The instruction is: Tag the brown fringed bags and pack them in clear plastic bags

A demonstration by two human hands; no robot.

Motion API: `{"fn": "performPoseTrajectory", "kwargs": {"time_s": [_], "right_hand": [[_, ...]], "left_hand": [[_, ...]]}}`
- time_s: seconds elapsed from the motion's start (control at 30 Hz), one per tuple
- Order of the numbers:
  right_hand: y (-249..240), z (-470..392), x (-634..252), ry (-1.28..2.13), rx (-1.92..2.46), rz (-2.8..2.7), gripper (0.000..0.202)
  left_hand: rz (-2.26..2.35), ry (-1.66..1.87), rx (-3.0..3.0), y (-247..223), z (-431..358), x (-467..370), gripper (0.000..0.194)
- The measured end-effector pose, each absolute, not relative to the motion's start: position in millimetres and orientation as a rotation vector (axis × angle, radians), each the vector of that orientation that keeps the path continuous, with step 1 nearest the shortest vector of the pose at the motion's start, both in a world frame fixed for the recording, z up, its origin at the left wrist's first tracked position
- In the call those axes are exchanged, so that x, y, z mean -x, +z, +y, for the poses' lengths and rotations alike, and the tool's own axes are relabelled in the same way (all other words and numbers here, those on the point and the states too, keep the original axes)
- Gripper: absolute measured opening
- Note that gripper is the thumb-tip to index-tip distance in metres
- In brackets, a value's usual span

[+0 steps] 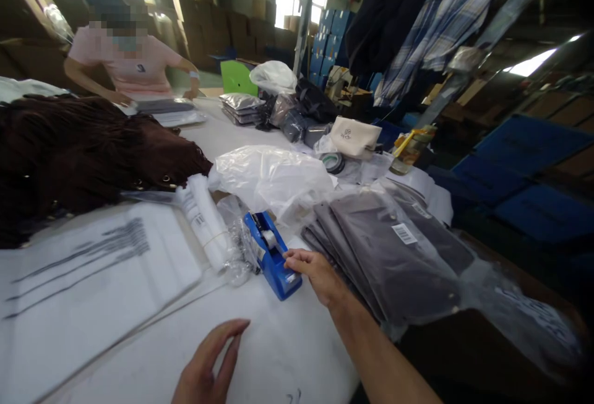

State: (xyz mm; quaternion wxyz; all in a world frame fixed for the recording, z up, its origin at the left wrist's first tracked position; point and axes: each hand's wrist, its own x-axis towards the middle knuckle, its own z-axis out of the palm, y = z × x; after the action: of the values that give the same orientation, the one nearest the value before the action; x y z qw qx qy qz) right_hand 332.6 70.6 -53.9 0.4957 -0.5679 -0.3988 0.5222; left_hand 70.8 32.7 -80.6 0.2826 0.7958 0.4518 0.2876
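Note:
My right hand (318,274) is at the blue tape dispenser (278,277), thumb and fingers pinched on the tape (278,248) between its small roll and the cutting end. Nearer to me, my left hand (211,361) is raised over the white table, thumb tip against the forefinger; nothing shows between them. Crumpled clear plastic and a rolled white bundle (204,224) with a band around it lie left of the dispenser. To its right are overlapping grey pouches in clear bags (371,249), one with a white barcode label.
Dark brown fringed goods (83,150) are heaped at the left, behind a flat white printed bag (97,280). Beyond the dispenser lie a white plastic bag (273,175), a tape roll (333,163) and a cream pouch (355,137). Across the table, a person (134,70) handles packed items.

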Motion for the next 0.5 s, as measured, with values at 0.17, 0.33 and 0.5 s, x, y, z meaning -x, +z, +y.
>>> {"fn": "performPoseTrajectory", "kwargs": {"time_s": [0.17,0.33,0.5], "right_hand": [[-54,73,-335,1.443,1.233,-0.640,0.033],[-48,79,-334,1.535,1.103,-0.437,0.033],[-50,79,-336,1.572,1.050,-0.409,0.027]], "left_hand": [[0.931,0.867,-2.479,-68,93,-133,0.025],[0.599,0.528,-2.543,-58,130,-153,0.032],[0.492,0.340,-2.221,-47,143,-160,0.043]]}}
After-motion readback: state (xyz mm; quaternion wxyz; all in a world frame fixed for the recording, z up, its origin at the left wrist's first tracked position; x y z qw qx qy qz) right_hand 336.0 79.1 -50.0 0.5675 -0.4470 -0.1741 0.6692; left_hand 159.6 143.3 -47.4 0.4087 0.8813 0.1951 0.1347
